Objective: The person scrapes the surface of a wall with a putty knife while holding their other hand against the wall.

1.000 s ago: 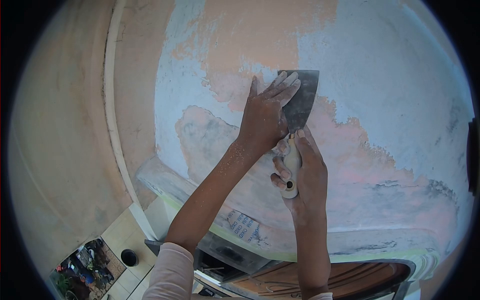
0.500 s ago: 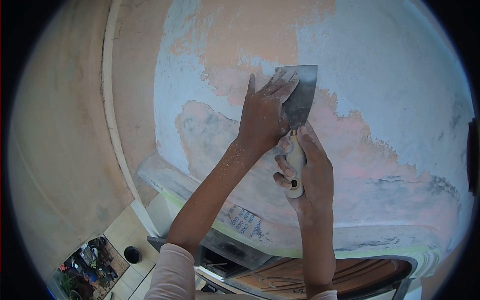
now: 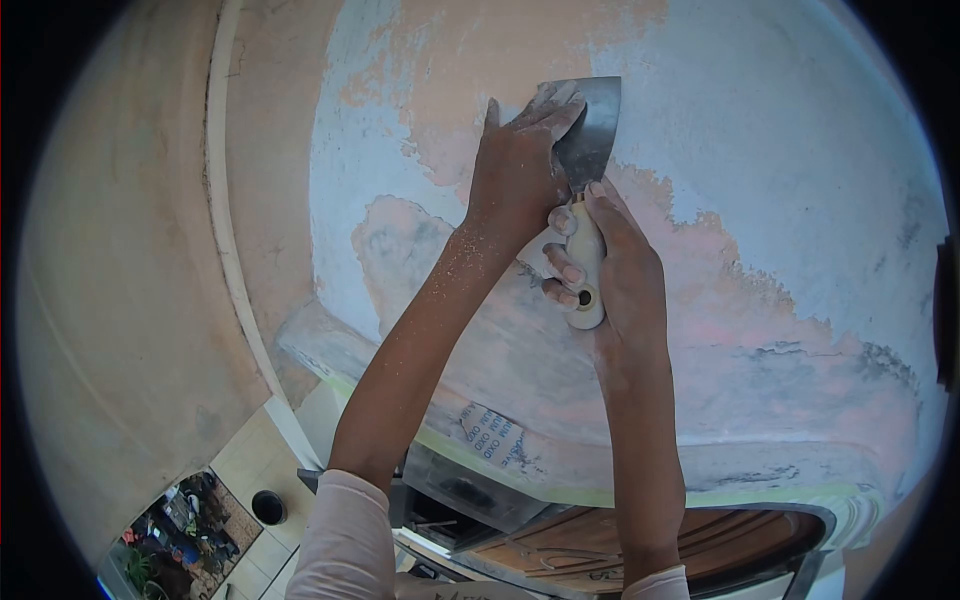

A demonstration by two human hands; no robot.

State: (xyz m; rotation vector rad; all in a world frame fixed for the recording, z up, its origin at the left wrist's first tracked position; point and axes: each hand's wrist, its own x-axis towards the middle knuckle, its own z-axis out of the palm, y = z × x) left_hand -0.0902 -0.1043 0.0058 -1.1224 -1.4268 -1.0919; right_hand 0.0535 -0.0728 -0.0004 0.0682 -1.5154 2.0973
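My right hand (image 3: 628, 255) is wrapped around the pale handle of a putty knife (image 3: 590, 140), whose wide metal blade points up against the wall (image 3: 745, 130). My left hand (image 3: 515, 165) lies over the left side of the blade, its dusty fingers stretched out and one finger spread away to the left. Its thumb is hidden. Under the blade's upper edge, the wall surface is a patchwork of peach, white and pinkish layers with ragged edges. White dust speckles my left forearm.
A piece of printed sandpaper (image 3: 490, 432) lies on the ledge (image 3: 740, 470) below. Beneath are a brown wooden panel (image 3: 640, 550) and a dark frame. At lower left, a black bucket (image 3: 268, 507) stands on floor tiles near plants (image 3: 140, 570). A pale strip (image 3: 228, 200) runs down the wall.
Both hands and the putty knife have moved up the wall and slightly left. The blade's edge now sits higher, over the peach area. The hold on the handle looks the same.
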